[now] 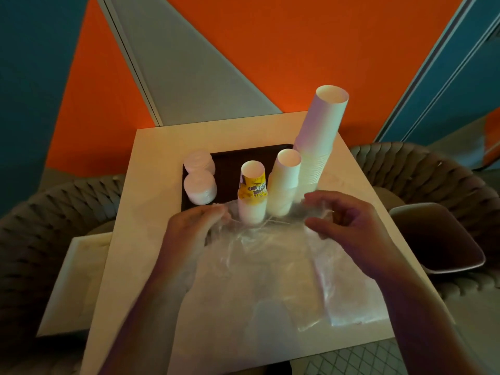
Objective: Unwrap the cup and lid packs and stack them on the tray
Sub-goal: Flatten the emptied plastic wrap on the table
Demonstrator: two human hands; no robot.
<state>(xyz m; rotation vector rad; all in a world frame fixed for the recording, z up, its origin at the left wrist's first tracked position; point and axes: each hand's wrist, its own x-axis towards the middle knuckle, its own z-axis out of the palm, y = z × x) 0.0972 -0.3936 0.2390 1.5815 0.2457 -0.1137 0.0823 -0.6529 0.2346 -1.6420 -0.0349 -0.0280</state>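
Note:
On the dark tray stand three stacks of white paper cups: a tall one at the right, a shorter one beside it, and one with a yellow printed label. Two piles of white lids sit at the tray's left end. Crumpled clear plastic wrap lies on the table in front of the tray. My left hand pinches the wrap's left edge. My right hand grips the wrap's right part with curled fingers.
The white table holds everything; a second white surface sits lower at the left. A dark bin stands at the right beside the table. Grey woven chairs flank both sides. An orange and teal wall is behind.

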